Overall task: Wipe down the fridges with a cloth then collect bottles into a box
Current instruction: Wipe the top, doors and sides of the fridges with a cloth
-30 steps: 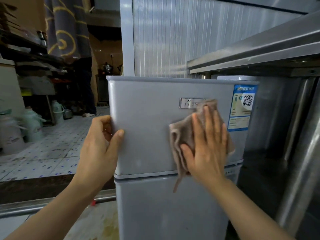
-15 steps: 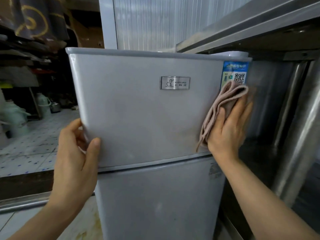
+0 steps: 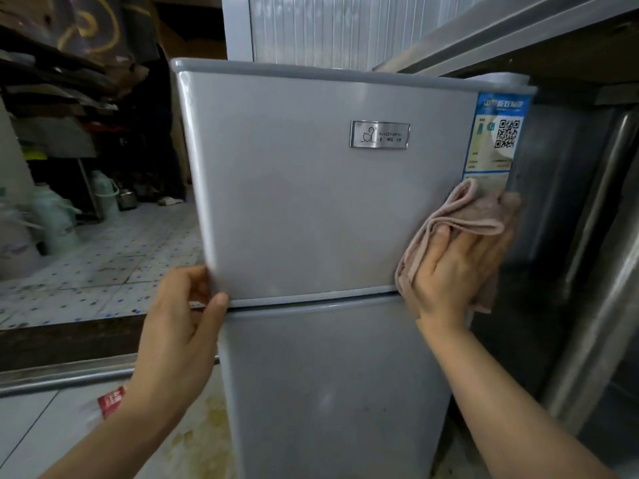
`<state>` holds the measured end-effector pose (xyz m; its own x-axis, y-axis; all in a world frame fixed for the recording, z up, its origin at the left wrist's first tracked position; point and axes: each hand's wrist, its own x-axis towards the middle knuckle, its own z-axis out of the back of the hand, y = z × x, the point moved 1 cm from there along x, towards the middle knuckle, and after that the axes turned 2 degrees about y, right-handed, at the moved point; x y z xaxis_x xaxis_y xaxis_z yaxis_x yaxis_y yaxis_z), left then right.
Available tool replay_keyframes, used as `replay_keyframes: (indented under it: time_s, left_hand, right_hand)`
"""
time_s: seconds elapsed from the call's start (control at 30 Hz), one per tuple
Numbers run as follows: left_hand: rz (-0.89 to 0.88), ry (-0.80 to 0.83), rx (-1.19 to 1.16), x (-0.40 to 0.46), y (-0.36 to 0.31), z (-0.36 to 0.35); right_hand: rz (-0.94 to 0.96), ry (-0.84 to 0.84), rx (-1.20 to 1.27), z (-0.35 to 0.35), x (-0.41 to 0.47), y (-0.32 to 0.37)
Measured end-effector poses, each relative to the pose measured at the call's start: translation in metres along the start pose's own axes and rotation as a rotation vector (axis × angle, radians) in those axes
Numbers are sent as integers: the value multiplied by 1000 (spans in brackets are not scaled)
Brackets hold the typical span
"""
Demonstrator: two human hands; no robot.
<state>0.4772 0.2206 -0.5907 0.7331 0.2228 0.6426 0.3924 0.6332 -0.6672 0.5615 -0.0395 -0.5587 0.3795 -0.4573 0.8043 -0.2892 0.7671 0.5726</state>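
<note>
A small grey two-door fridge point(image 3: 311, 202) fills the middle of the view, with a metal badge point(image 3: 379, 134) and a blue energy sticker point(image 3: 494, 136) on its upper door. My right hand point(image 3: 453, 271) presses a beige cloth point(image 3: 470, 216) flat against the lower right corner of that door, just under the sticker. The cloth is bunched above my fingers and hangs down past the door's right edge. My left hand point(image 3: 176, 326) grips the fridge's left edge at the seam between the two doors, thumb on the front and fingers behind. No bottles or box are in view.
A steel counter point(image 3: 518, 39) overhangs the fridge's right side, with its leg point(image 3: 601, 271) close by. Corrugated metal wall stands behind. Plastic jugs point(image 3: 55, 216) and cluttered shelves stand on the tiled floor at left. A metal rail point(image 3: 65, 376) and red paper point(image 3: 111, 401) lie low left.
My right hand swept the cloth from the door's middle to its right edge, then down to the lower right corner. My left hand slid down the left edge to the door seam.
</note>
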Motion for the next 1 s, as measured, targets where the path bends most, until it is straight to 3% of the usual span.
replay_keyframes:
  time_s: [0.1,0.23,0.37,0.43,0.53,0.67,0.83,1.0]
  left_hand:
    - [1,2,-5,4,1,0]
    - [2,17,-18,5,3,2]
    - [-5,36,-11,4,2,5]
    - [-9,43,-34,3,2,7]
    - [-6,57,-89,5,3,7]
    - [-2,56,-148,6,2,7]
    - [45,147,-210,9,2,15]
    - [158,275,-310,-6,21,35]
  right_hand:
    - [116,7,-51,-10,-36,47]
    - [419,109,-103,-28,-78,95]
    - [673,157,-151,-20,-61,67]
    - [648,137,-184,-9,-36,32]
    - [450,116,-161,4,-9,-4]
    - [294,66,-141,-5,-29,20]
    - [569,149,-215,-27,-86,90]
    - [760,185,-221,-27,-73,134]
